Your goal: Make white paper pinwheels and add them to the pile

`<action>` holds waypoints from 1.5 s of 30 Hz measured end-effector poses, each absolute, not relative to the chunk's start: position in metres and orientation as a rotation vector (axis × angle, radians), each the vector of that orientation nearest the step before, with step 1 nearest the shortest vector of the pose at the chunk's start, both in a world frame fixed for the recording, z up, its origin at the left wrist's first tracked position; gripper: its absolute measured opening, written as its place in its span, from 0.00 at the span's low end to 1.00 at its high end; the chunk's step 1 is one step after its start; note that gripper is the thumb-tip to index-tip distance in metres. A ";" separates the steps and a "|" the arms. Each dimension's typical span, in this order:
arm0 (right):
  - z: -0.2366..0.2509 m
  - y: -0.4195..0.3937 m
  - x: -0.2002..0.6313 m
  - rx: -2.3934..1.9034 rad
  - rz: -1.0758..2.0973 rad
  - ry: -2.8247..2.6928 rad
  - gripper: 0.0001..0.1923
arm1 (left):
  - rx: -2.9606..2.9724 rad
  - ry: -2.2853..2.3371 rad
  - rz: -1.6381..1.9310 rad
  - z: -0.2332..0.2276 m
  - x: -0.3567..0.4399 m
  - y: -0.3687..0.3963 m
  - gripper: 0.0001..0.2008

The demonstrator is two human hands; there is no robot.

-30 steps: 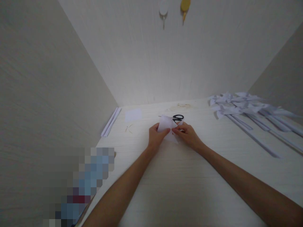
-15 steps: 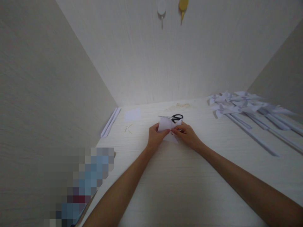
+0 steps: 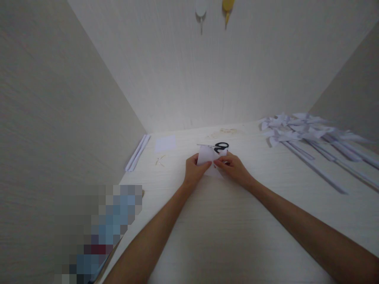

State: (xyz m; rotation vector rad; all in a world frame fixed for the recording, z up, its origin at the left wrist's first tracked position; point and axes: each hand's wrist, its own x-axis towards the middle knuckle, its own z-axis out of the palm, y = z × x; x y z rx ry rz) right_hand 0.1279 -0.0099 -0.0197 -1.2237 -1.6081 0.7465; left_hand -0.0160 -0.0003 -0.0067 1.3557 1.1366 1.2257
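Note:
Between my two hands is a piece of white paper [image 3: 204, 154], with parts of it bent up. My left hand [image 3: 194, 169] grips its left side, thumb across the front. On the right, the fingertips of my right hand [image 3: 233, 166] pinch the paper near its middle; whether they hold anything small as well is hidden. Just behind the paper lie scissors [image 3: 222, 145] with black handles, their blades pointing left and partly covered by the paper.
Paper pinwheels [image 3: 296, 130] on rolled sticks lie at the right. Two paper rolls [image 3: 137, 153], a white sheet [image 3: 165, 143] and thin pale sticks [image 3: 160, 161] lie at the left. More thin pieces [image 3: 227, 131] lie at the back, by the wall. Two hooks [image 3: 227, 5] are on the wall.
The view has shifted very slightly. My hands keep nearly the same hold on the paper, with the left thumb a touch further left.

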 end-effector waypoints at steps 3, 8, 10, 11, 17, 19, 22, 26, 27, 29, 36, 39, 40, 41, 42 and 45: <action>-0.020 -0.009 0.128 -1.221 0.769 -1.600 0.12 | 1.355 1.138 1.228 -0.008 -0.016 0.000 0.13; -0.020 -0.009 0.128 -1.216 0.787 -1.606 0.12 | 1.371 1.142 1.216 -0.007 -0.017 0.000 0.13; -0.020 -0.009 0.128 -1.211 0.778 -1.608 0.12 | 1.390 1.142 1.220 -0.007 -0.017 0.000 0.12; -0.020 -0.009 0.128 -1.207 0.772 -1.607 0.12 | 1.396 1.148 1.224 -0.007 -0.017 0.000 0.13; -0.021 -0.009 0.128 -1.215 0.750 -1.595 0.12 | 1.407 1.157 1.222 -0.009 -0.016 0.000 0.14; -0.021 -0.009 0.128 -1.225 0.761 -1.594 0.12 | 1.412 1.160 1.225 -0.008 -0.016 0.000 0.14; -0.021 -0.009 0.128 -1.223 0.770 -1.592 0.12 | 1.424 1.178 1.234 -0.007 -0.016 0.000 0.13; -0.020 -0.009 0.128 -1.232 0.765 -1.590 0.11 | 1.411 1.170 1.226 -0.005 -0.016 -0.001 0.13; -0.020 -0.010 0.128 -1.234 0.765 -1.590 0.11 | 1.407 1.172 1.219 -0.005 -0.015 -0.002 0.13; -0.020 -0.010 0.127 -1.232 0.760 -1.593 0.12 | 1.409 1.177 1.204 -0.003 -0.015 -0.003 0.14; -0.021 -0.010 0.126 -1.200 0.771 -1.580 0.11 | 1.398 1.182 1.232 -0.006 -0.015 0.000 0.13; -0.019 -0.010 0.127 -1.210 0.786 -1.552 0.10 | 1.387 1.181 1.247 -0.008 -0.015 0.001 0.13; -0.018 -0.011 0.127 -1.216 0.786 -1.528 0.09 | 1.382 1.177 1.248 -0.009 -0.015 0.001 0.13; -0.017 -0.012 0.127 -1.222 0.794 -1.493 0.08 | 1.378 1.173 1.247 -0.009 -0.015 0.000 0.13; -0.017 -0.012 0.127 -1.221 0.812 -1.444 0.09 | 1.371 1.169 1.244 -0.010 -0.014 0.000 0.12; -0.016 -0.014 0.125 -1.163 0.906 -1.259 0.18 | 1.339 1.159 1.224 -0.010 -0.012 -0.002 0.12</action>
